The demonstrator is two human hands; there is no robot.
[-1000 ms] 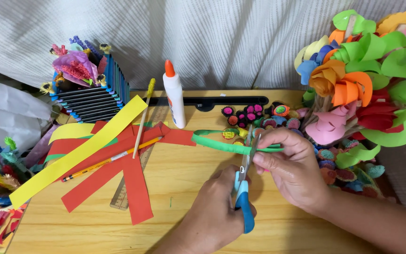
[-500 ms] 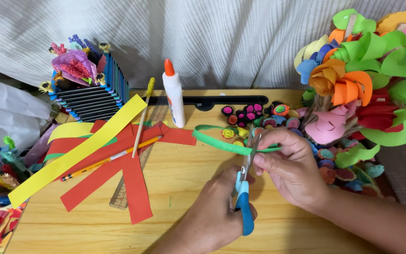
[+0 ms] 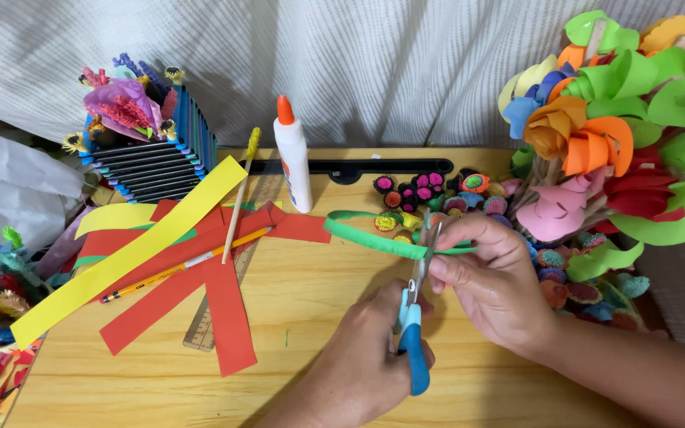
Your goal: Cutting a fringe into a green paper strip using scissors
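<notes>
Scissors on a green paper strip
Left hand (image 3: pixel 366 361) grips blue scissors (image 3: pixel 414 317) — right hand (image 3: pixel 493 281) pinches the green strip (image 3: pixel 370 236), glue bottle (image 3: pixel 292 158) at eleven o'clock.

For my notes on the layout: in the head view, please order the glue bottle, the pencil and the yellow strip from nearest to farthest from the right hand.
1. Glue bottle, upright, up and left of the right hand.
2. Pencil, left, on red strips.
3. Yellow strip, farthest left.

Left hand (image 3: pixel 366 357) curled closed low at centre, right hand (image 3: pixel 493 281) fingers pinched, apparently thumb against forefinger, forearms angled inward
</notes>
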